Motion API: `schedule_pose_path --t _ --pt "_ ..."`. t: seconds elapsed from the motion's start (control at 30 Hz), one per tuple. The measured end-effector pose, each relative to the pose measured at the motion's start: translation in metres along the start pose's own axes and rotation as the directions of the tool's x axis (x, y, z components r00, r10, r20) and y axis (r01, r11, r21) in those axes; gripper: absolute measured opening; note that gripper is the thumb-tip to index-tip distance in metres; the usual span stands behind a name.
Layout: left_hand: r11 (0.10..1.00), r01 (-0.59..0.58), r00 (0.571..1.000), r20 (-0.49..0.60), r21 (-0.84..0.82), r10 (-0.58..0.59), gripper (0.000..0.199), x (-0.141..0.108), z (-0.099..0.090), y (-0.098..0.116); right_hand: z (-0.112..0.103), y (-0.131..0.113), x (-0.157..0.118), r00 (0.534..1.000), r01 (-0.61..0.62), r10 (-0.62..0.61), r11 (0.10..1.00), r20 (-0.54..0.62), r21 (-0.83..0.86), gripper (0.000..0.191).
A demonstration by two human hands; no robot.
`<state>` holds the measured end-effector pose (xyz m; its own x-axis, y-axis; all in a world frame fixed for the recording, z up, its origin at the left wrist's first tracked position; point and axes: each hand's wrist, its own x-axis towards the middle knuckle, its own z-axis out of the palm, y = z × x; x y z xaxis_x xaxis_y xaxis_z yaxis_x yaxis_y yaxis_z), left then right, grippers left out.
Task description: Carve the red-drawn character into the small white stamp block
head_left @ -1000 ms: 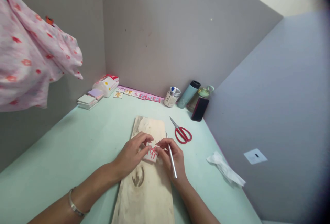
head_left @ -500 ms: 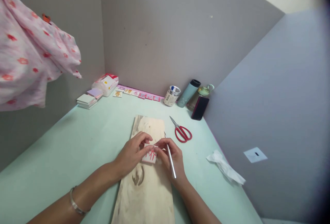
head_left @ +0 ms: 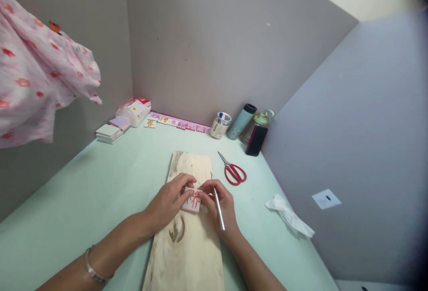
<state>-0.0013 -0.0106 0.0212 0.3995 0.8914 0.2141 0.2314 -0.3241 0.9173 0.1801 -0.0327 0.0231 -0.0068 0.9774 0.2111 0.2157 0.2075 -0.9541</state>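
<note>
A small square white block [head_left: 192,203] bearing a red character lies over the wooden board [head_left: 187,259]. My left hand [head_left: 172,197] pinches it at the left and upper edge, thumb across its face. On the other side, my right hand [head_left: 222,206] has thumb and fingertips at the block's upper right corner. That same hand keeps a slim silver craft knife [head_left: 219,208] between its fingers, the thin tip pointing away from me. Red-handled scissors [head_left: 235,174] lie right of the board.
Several small lettered squares [head_left: 181,126] line the back edge near a tissue pack [head_left: 134,111]. Stacked blocks [head_left: 109,132] sit at back left. A tin [head_left: 220,125], a flask [head_left: 243,121] and a phone [head_left: 257,140] stand at back right. A crumpled tissue [head_left: 290,216] lies right.
The whole view has shifted slightly. Both thumbs have drawn back a little, so more of the red character shows. The grip on the block and knife stays.
</note>
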Motion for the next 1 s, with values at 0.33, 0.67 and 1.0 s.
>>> schedule_pose_path --t 0.33,0.67,1.0 --pt "0.999 0.01 1.0 -0.004 -0.046 -0.01 0.019 0.0009 0.0001 0.0008 -0.0011 -0.0038 0.0011 1.0 -0.015 0.016 1.0 -0.015 0.025 0.011" --pt "0.995 0.047 0.999 -0.001 -0.084 -0.047 0.018 0.0015 0.0001 0.0012 -0.0001 -0.0042 -0.0001 1.0 -0.029 0.029 0.999 0.012 0.021 0.01" --pt "0.994 0.06 0.998 -0.023 -0.09 -0.062 0.018 0.0034 -0.0008 0.0021 -0.0006 -0.0036 0.0007 0.999 -0.043 0.043 0.999 0.005 0.031 0.013"
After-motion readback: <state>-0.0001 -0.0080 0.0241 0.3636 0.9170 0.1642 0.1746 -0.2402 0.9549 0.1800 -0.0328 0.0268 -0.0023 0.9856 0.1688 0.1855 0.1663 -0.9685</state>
